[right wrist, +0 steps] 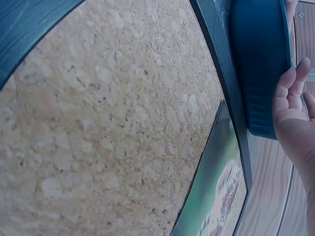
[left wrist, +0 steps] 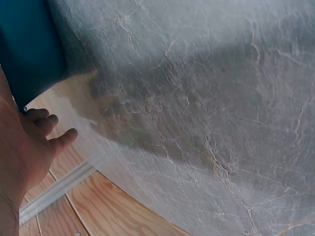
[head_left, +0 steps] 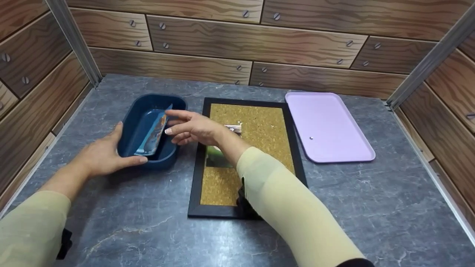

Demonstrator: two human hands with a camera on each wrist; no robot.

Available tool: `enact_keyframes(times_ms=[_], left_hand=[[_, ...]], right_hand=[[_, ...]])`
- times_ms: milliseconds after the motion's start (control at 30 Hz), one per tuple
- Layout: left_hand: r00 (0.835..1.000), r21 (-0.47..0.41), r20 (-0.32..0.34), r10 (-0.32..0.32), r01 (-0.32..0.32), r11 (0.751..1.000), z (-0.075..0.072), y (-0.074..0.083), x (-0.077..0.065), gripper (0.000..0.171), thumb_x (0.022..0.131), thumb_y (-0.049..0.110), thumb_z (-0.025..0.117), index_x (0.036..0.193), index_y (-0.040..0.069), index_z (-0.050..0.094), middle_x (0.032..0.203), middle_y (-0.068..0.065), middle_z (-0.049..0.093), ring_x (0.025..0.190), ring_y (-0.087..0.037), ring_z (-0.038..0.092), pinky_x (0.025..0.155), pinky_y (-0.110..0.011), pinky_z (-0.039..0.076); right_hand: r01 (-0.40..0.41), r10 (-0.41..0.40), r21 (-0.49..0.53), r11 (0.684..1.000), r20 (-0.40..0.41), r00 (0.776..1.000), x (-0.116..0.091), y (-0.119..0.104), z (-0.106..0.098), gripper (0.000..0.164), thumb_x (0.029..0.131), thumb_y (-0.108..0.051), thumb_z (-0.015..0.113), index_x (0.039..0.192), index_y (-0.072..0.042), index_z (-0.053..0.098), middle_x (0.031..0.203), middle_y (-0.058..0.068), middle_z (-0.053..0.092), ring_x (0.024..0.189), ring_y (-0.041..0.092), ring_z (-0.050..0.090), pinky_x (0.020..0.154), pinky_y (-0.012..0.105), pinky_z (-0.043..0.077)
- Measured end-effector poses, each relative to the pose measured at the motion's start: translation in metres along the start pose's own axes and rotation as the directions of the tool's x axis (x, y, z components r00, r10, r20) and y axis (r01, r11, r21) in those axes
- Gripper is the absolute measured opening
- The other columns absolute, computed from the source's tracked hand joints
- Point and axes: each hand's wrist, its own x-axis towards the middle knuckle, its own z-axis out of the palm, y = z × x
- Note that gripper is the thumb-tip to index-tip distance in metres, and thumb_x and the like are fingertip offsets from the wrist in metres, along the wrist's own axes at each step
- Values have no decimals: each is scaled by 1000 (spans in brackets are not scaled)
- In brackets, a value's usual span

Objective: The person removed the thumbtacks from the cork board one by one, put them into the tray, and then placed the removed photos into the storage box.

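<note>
One dark blue bin [head_left: 139,118] stands at nine o'clock, holding one printed card [head_left: 155,134] that lies tilted toward the bin's three o'clock side; its print is too small to make out. The left hand [head_left: 100,154] rests at the bin's seven o'clock corner, thumb and fingers spread along the outside. The right hand [head_left: 189,128] hangs loose-fingered over the bin's three o'clock rim, beside the card; whether a fingertip touches it, I cannot tell. One black-framed cork board [head_left: 274,129] lies centrally, bearing a greenish picture [head_left: 217,158] partly hidden by the forearm. One lilac tray [head_left: 330,122] lies at three o'clock.
</note>
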Motion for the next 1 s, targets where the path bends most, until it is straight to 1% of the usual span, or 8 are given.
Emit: enact_keyframes(times_ms=[200, 333, 433, 533, 600, 767, 867, 1000], left_hand=[[1000, -2, 2, 1, -1, 1000, 1, 1, 1, 145, 82, 89, 62, 165, -6, -10, 160, -46, 22, 139, -67, 37, 109, -77, 34], [1000, -9, 22, -23, 23, 1000, 1, 3, 2, 145, 82, 89, 61, 165, -6, -11, 162, -46, 18, 142, -66, 33, 112, -77, 32], [998, -9, 38, -40, 41, 999, 0, 4, 2, 146, 81, 91, 60, 165, -5, -12, 163, -45, 16, 144, -66, 30, 113, -77, 29], [998, -8, 47, -51, 51, 999, -1, 5, 2, 147, 80, 92, 59, 164, -4, -13, 162, -46, 15, 144, -67, 29, 113, -78, 28], [997, -9, 51, -56, 56, 998, -1, 5, 1, 147, 80, 93, 58, 164, -4, -14, 162, -46, 15, 144, -67, 28, 113, -79, 27], [997, -10, 51, -52, 52, 999, -2, 4, 1, 147, 80, 92, 59, 164, -4, -14, 163, -45, 14, 145, -66, 28, 113, -79, 27], [998, -7, 49, -46, 47, 999, -2, 2, 2, 147, 81, 92, 59, 164, -5, -14, 163, -45, 14, 145, -66, 28, 113, -78, 28], [998, -10, 45, -41, 41, 999, -1, 1, 1, 147, 81, 91, 60, 164, -4, -14, 163, -45, 14, 145, -67, 27, 113, -78, 27]], right_hand=[[5, -5, -10, 1000, 10, 1000, -4, -1, -3, 77, 99, -7, 73, 167, -17, 37, 161, 13, 49, 91, 25, 72, 86, 36, 59], [10, -10, -21, 1000, 15, 1000, -8, -3, -7, 78, 99, -7, 73, 167, -17, 37, 164, 13, 47, 94, 25, 72, 88, 37, 59], [19, -19, -24, 1000, 10, 1000, -11, -6, -9, 77, 98, -7, 73, 166, -18, 39, 164, 12, 47, 94, 25, 73, 96, 42, 58], [31, -31, -22, 999, 13, 999, -15, -10, -12, 78, 99, -7, 73, 167, -16, 36, 165, 13, 45, 95, 25, 73, 106, 52, 53], [37, -37, -20, 999, 12, 999, -17, -12, -13, 78, 99, -8, 72, 167, -15, 36, 165, 13, 45, 94, 25, 72, 108, 54, 51], [50, -50, -10, 999, -4, 999, -24, -19, -18, 78, 98, -6, 72, 167, -15, 37, 164, 12, 47, 93, 26, 72, 106, 51, 53], [64, -64, 0, 998, -14, 998, -29, -24, -22, 77, 98, -4, 72, 166, -15, 37, 163, 11, 49, 91, 25, 72, 106, 51, 53], [83, -83, 0, 997, -29, 996, -39, -29, -30, 75, 99, -3, 71, 166, -14, 38, 161, 10, 51, 96, 28, 71, 103, 48, 55]])
